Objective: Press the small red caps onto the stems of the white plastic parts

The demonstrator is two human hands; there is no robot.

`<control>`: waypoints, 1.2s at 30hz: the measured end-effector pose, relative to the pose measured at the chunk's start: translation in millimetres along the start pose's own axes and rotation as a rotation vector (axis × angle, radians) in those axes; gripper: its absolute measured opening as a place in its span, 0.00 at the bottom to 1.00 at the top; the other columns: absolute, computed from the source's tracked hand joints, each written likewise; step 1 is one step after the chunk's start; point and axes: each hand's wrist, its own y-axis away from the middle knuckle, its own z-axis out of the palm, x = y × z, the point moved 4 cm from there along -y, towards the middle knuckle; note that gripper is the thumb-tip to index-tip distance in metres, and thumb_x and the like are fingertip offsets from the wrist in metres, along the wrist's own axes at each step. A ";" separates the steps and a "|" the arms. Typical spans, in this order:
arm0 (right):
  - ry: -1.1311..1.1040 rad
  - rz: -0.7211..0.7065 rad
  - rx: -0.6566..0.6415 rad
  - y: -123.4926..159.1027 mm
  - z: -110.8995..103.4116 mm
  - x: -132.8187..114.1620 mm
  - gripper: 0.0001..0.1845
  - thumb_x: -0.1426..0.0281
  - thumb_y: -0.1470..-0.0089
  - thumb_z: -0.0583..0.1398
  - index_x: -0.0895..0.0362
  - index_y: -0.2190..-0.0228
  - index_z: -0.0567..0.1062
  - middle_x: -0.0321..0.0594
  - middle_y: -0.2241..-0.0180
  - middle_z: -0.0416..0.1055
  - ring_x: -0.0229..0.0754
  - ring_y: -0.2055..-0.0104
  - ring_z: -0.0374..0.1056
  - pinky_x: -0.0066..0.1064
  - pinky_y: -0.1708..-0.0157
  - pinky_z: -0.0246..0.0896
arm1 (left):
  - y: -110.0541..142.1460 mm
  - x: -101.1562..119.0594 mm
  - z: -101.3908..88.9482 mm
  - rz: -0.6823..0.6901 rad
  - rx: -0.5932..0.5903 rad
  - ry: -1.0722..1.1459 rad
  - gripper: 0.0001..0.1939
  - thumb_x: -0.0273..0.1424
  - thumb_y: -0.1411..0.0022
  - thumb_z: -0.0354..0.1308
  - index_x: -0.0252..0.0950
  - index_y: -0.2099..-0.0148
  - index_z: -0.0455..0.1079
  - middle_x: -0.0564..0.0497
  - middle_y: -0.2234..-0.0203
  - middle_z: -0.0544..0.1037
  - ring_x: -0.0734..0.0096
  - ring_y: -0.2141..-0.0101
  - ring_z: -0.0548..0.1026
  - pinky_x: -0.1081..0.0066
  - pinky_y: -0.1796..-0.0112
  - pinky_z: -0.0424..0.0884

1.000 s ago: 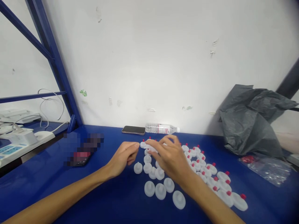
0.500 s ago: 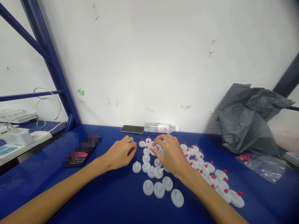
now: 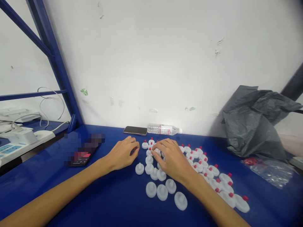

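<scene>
Several white plastic discs with upright nozzles stand on the blue table. Many carry small red caps, like the capped disc (image 3: 149,152) by my right fingertips; uncapped ones, such as this bare disc (image 3: 139,168), are nearer me. My right hand (image 3: 171,159) reaches over the group, thumb and index finger pinched close beside a red cap (image 3: 150,148); its fingers partly cover the contact. My left hand (image 3: 124,153) rests to the left of the discs with curled fingers. Its palm is hidden; small red caps showed under those fingers a moment earlier.
A phone (image 3: 135,130) and a plastic water bottle (image 3: 163,129) lie along the wall. Another phone (image 3: 81,159), partly blurred, is on the left. At right are a grey plastic bag (image 3: 254,123) and a clear bag (image 3: 270,171) with red pieces. A power strip (image 3: 40,138) sits far left.
The view has shifted slightly. My right fingertips have moved a little left and down among the discs. Red caps seen under my left fingers are now out of sight.
</scene>
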 end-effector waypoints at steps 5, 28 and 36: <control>-0.035 -0.088 -0.121 3.2 3.7 -6.4 0.15 0.63 0.30 0.53 0.50 0.51 0.79 0.39 0.47 0.77 0.51 0.39 0.64 0.55 0.37 0.52 | 0.2 -1.3 0.0 0.006 0.034 0.021 0.11 0.29 0.30 0.48 0.38 0.65 0.68 0.50 0.69 0.73 0.63 0.64 0.69 0.67 0.65 0.64; -0.158 -0.133 0.040 1.6 -4.1 -17.2 0.11 0.75 0.33 0.55 0.53 0.51 0.69 0.43 0.52 0.71 0.46 0.54 0.72 0.41 0.55 0.72 | 8.1 15.4 -12.7 0.092 0.172 0.190 0.11 0.35 0.26 0.46 0.38 0.50 0.67 0.51 0.67 0.76 0.67 0.64 0.73 0.68 0.62 0.66; -0.269 -0.243 0.045 3.6 0.1 -22.8 0.26 0.81 0.38 0.56 0.51 0.43 0.60 0.46 0.47 0.69 0.48 0.45 0.69 0.45 0.47 0.71 | 11.4 29.5 -8.9 0.167 0.109 0.102 0.09 0.34 0.28 0.47 0.37 0.57 0.66 0.51 0.70 0.74 0.67 0.71 0.70 0.69 0.71 0.59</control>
